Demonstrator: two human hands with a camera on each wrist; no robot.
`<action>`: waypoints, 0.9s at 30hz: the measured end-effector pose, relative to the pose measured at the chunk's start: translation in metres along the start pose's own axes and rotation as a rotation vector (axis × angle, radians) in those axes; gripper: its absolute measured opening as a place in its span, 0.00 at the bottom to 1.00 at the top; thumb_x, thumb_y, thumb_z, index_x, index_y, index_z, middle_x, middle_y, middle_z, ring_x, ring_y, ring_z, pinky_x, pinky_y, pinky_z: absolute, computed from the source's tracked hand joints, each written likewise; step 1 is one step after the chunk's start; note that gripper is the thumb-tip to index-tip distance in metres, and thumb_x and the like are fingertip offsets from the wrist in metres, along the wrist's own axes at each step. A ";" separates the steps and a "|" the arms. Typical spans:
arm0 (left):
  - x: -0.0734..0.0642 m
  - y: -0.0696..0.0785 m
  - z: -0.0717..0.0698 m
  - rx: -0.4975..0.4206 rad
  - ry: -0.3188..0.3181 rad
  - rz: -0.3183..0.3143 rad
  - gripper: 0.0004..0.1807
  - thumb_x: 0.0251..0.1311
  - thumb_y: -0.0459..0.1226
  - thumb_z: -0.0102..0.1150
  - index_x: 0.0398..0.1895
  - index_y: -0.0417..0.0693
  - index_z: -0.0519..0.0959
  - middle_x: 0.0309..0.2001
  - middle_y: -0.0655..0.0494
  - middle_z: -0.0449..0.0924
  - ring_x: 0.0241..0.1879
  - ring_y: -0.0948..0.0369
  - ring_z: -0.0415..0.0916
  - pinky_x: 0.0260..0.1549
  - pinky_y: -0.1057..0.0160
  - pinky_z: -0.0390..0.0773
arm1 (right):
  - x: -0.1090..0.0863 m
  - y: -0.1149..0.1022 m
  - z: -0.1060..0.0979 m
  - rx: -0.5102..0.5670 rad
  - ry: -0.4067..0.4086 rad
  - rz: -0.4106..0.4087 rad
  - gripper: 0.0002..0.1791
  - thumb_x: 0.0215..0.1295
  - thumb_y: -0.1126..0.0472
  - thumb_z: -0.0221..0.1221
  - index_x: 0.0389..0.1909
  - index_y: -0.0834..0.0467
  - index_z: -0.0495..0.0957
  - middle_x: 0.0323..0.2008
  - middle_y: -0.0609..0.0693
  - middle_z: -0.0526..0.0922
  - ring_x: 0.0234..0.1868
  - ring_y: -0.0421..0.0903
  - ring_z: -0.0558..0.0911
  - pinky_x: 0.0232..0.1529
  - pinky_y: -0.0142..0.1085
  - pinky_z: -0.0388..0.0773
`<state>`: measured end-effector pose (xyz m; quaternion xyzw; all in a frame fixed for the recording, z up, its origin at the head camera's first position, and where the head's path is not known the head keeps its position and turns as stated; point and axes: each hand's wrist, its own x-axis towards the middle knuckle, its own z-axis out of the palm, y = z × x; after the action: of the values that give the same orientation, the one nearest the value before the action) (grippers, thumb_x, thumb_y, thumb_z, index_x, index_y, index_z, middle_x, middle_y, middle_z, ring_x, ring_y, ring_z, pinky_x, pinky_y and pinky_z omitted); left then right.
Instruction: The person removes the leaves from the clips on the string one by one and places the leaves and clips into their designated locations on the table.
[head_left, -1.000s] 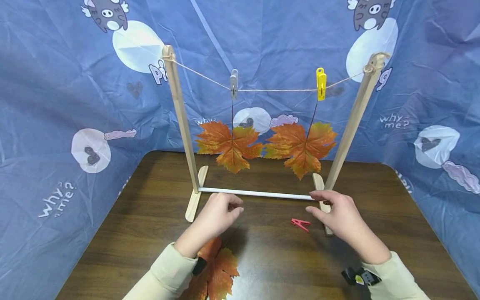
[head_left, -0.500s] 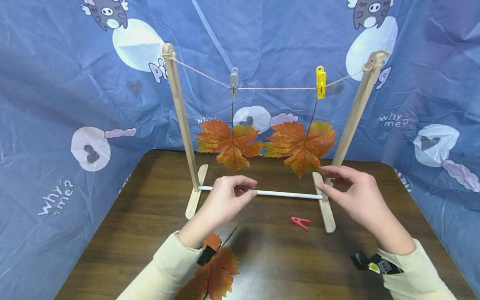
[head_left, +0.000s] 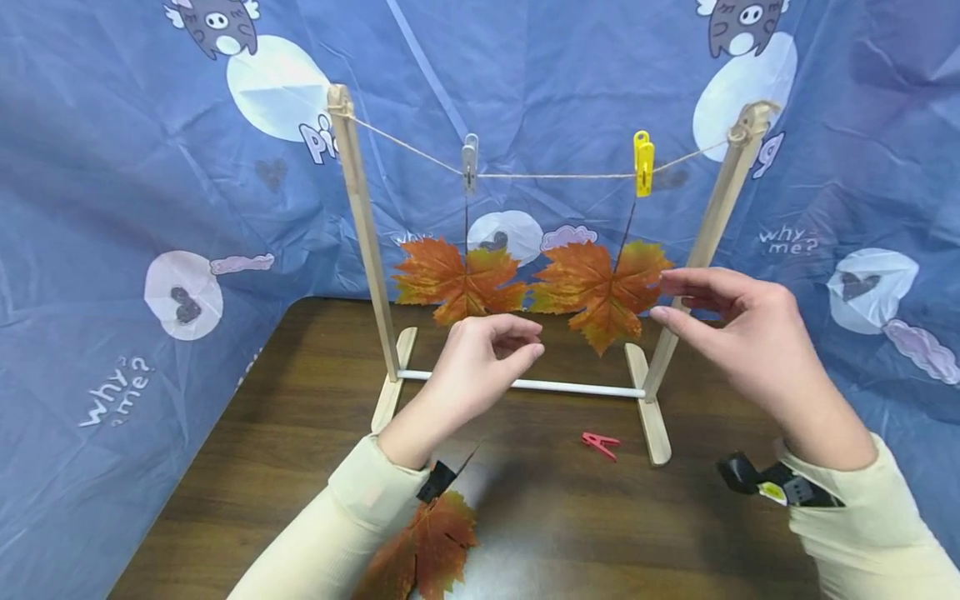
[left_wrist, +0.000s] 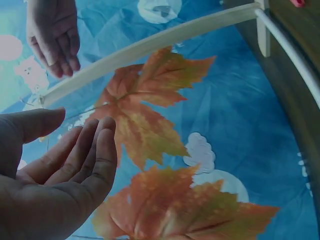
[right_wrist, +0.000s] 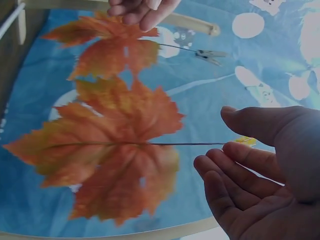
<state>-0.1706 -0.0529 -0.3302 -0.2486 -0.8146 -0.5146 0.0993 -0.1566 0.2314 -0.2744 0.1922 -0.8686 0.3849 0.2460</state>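
Note:
Two orange maple leaves hang by their stems from a string (head_left: 555,176). A grey clothespin (head_left: 469,162) clips the left leaf (head_left: 459,275), and a yellow clothespin (head_left: 643,162) the right leaf (head_left: 600,287). My left hand (head_left: 487,367) is in front of the left leaf's lower tip, fingers loosely bent, thumb apart, holding nothing. Beside the right leaf's outer edge is my right hand (head_left: 757,342), also bare; the right wrist view shows a gap between its thumb (right_wrist: 245,120) and fingers. A third leaf (head_left: 442,542) lies on the table, partly hidden by the left sleeve.
The string is tied between two wooden posts (head_left: 363,242) on flat feet, joined low down by a white rod (head_left: 577,387). A red clothespin (head_left: 600,444) lies on the brown table (head_left: 555,517) near the right foot (head_left: 654,429). A blue printed cloth (head_left: 570,75) surrounds the table's back and sides.
Both hands have risen from near the white rod to the height of the hanging leaves, drifting rightward. The leaves, clothespins and stand have stayed in place.

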 end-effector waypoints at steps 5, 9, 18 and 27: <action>0.012 0.011 0.001 0.011 0.020 0.052 0.09 0.62 0.30 0.69 0.45 0.39 0.87 0.38 0.55 0.88 0.34 0.67 0.82 0.37 0.68 0.80 | 0.016 -0.009 -0.008 0.007 0.016 -0.033 0.20 0.56 0.69 0.74 0.51 0.58 0.87 0.44 0.53 0.88 0.41 0.30 0.83 0.41 0.21 0.73; 0.023 0.017 0.003 -0.004 0.036 0.097 0.08 0.63 0.30 0.68 0.44 0.38 0.86 0.38 0.53 0.88 0.35 0.67 0.83 0.38 0.69 0.80 | 0.027 -0.015 -0.014 0.007 0.026 -0.052 0.20 0.56 0.70 0.74 0.51 0.59 0.87 0.44 0.55 0.87 0.42 0.30 0.83 0.44 0.22 0.74; 0.049 0.032 0.006 -0.017 0.062 0.144 0.10 0.63 0.29 0.68 0.46 0.34 0.86 0.41 0.48 0.87 0.37 0.64 0.84 0.41 0.68 0.79 | 0.055 -0.037 -0.028 -0.058 0.034 -0.086 0.18 0.59 0.63 0.74 0.51 0.57 0.87 0.47 0.53 0.87 0.43 0.29 0.81 0.48 0.23 0.74; 0.071 0.042 0.010 -0.029 0.080 0.155 0.12 0.64 0.31 0.67 0.49 0.35 0.85 0.43 0.47 0.87 0.41 0.64 0.84 0.43 0.69 0.78 | 0.085 -0.054 -0.040 -0.182 -0.007 -0.131 0.21 0.60 0.58 0.74 0.54 0.56 0.86 0.50 0.50 0.87 0.42 0.24 0.78 0.45 0.22 0.73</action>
<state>-0.2094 -0.0083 -0.2718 -0.2917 -0.7806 -0.5268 0.1674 -0.1854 0.2151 -0.1713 0.2269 -0.8863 0.2868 0.2840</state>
